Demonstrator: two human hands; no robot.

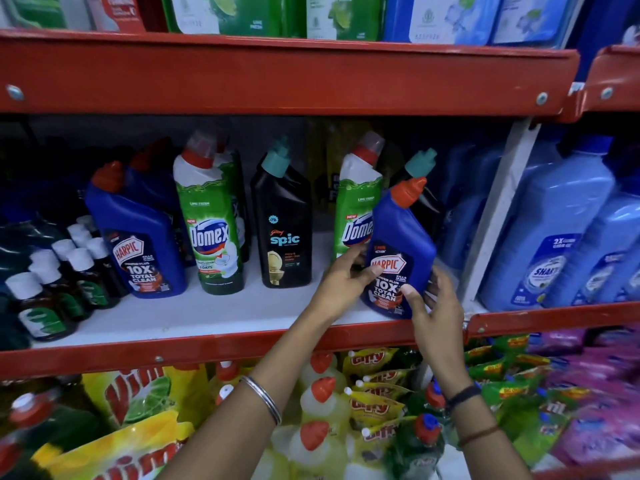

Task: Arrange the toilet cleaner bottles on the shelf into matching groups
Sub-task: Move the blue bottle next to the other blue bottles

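Observation:
A blue Harpic bottle [401, 237] with a red cap stands tilted near the right end of the middle shelf [194, 313]. My left hand [343, 278] grips its left side and my right hand [433, 306] grips its lower right side. Behind it stand a green Domex bottle [356, 202] and a black bottle with a teal cap [420, 164], mostly hidden. Further left stand a black Spic bottle [282, 220], another green Domex bottle [211, 220] and a second blue Harpic bottle [138, 233] with more blue bottles behind it.
Small dark bottles with white caps [59, 278] crowd the shelf's left end. Large light-blue bottles [561, 230] fill the bay to the right, past a white upright [498, 209]. A red shelf beam [277, 74] runs overhead. Pouches and dish-liquid bottles [322, 410] sit below.

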